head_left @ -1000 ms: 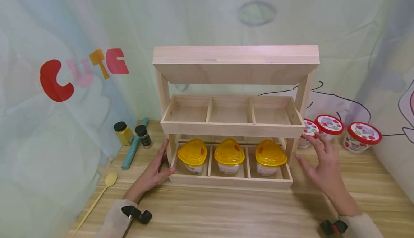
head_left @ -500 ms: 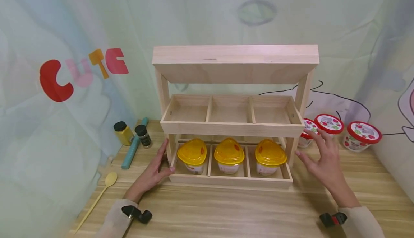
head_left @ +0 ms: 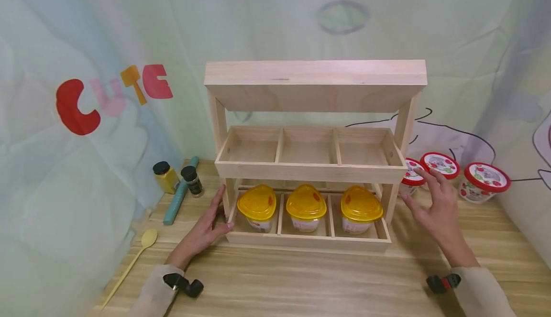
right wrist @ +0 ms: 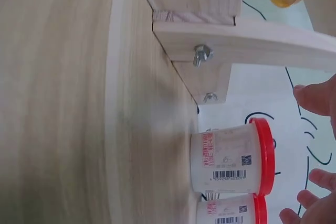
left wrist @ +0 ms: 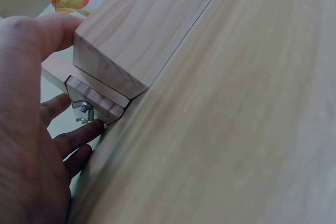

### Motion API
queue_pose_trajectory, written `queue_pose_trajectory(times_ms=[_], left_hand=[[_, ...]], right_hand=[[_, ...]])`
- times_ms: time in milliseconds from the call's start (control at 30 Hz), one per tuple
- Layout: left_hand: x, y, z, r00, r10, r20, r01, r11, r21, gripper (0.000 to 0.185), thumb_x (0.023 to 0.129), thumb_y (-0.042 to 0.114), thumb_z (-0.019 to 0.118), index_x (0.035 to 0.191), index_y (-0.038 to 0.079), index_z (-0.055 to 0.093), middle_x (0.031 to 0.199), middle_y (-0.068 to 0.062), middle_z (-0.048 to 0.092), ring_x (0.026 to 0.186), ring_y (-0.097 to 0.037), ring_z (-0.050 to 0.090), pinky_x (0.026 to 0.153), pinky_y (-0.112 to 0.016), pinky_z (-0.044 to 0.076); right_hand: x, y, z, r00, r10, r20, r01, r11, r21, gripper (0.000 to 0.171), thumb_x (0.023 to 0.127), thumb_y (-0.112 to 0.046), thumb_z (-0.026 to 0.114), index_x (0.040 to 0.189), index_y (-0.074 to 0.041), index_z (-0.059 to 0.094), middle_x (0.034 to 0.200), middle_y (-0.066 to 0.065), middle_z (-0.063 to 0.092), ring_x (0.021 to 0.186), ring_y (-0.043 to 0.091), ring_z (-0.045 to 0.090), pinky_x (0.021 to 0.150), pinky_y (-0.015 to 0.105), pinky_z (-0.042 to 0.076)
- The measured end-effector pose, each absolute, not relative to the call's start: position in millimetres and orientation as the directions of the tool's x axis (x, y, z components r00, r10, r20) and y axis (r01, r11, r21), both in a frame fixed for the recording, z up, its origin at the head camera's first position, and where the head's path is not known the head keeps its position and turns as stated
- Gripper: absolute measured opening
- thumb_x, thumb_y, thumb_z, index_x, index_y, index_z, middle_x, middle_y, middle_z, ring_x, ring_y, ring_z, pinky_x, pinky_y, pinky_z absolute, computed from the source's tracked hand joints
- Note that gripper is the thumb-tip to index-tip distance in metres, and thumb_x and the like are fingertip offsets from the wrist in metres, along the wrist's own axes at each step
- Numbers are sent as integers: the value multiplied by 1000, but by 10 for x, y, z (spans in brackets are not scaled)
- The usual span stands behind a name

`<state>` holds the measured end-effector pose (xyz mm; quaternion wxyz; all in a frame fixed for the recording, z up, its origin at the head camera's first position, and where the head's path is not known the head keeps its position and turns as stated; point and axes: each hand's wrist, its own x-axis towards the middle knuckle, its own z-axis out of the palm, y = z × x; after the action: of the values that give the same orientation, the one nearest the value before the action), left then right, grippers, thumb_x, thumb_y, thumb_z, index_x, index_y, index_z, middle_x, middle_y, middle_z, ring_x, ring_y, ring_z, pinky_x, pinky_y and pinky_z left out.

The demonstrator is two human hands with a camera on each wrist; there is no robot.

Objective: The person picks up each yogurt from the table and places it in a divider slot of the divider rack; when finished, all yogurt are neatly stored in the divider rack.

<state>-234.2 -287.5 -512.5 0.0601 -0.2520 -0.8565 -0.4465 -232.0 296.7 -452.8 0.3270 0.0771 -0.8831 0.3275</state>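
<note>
A three-tier wooden rack (head_left: 314, 85) stands on the wooden table (head_left: 301, 283). Its bottom tray holds three yellow-lidded containers (head_left: 306, 201), and the middle tray's compartments are bare. My left hand (head_left: 213, 219) rests flat against the rack's lower left corner, fingers along the post; in the left wrist view the thumb (left wrist: 50, 30) lies by the tray corner (left wrist: 131, 35). My right hand (head_left: 426, 195) hovers with spread fingers beside the right post, just in front of the nearest of three red-lidded cups (head_left: 440, 163). In the right wrist view that cup (right wrist: 231, 158) is close to my fingertips (right wrist: 315, 98).
Left of the rack stand a yellow spice jar (head_left: 165, 176), a dark spice jar (head_left: 191, 180) and a teal rod (head_left: 178, 192). A pale yellow spoon (head_left: 133, 259) lies near the table's left edge. A printed curtain closes off the back and sides.
My right hand has moved up and away from me, from the rack's front right corner toward the red-lidded cups. The left hand has stayed on the rack.
</note>
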Motion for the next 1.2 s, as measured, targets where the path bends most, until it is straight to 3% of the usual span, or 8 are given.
queue_pose_trajectory(times_ms=[367,567,1200], left_hand=[[-2332,-2876,-5126,-866,376,328,485,475,734,104,100,12,70,175,25,-1,177,-34,14,146,-61,46,115,-83,33],[-2328,-2873,-5134,-866,375,330,486,482,729,104,100,11,70,175,24,-1,176,-34,16,144,-59,49,114,-82,34],[-2335,-2884,-5126,-870,375,319,478,489,730,103,100,14,70,175,26,0,177,-33,15,146,-60,47,115,-83,34]], right_hand=[[-2569,3034,-4553,-820,78,566,-291,796,-530,72,90,-22,83,154,-13,53,169,33,32,154,63,23,118,90,14],[-2716,3092,-4579,-851,38,523,-276,816,-508,71,92,-21,80,156,-14,50,170,33,30,155,62,20,120,88,11],[-2987,3143,-4712,-847,2,532,-294,831,-472,63,88,-8,75,147,5,57,164,34,37,144,65,28,113,87,22]])
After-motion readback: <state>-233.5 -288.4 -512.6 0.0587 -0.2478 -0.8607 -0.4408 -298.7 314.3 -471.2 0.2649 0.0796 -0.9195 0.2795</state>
